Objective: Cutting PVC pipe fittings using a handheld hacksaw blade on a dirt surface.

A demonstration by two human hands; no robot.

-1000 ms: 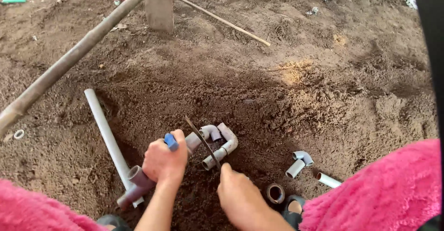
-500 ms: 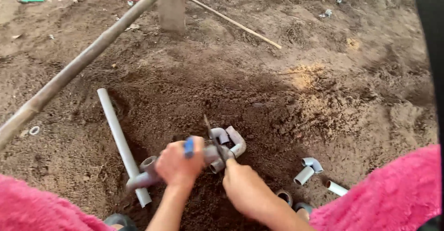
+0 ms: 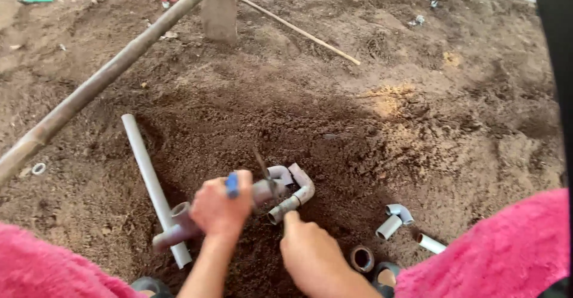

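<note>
My left hand [image 3: 221,207] in a closed fist (knuckles up), right hand [image 3: 311,256] curled just beside it.

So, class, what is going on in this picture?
A person crouches over dug-up soil. The left hand grips a grey pipe assembly with a blue valve handle. The right hand holds a thin blade across the pipe beside its curved elbow. A long grey pipe and loose fittings lie nearby.

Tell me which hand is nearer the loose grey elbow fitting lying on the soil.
Right. The right hand sits just left of the elbow fitting; the left hand is farther left, gripping the pipe assembly.
</note>
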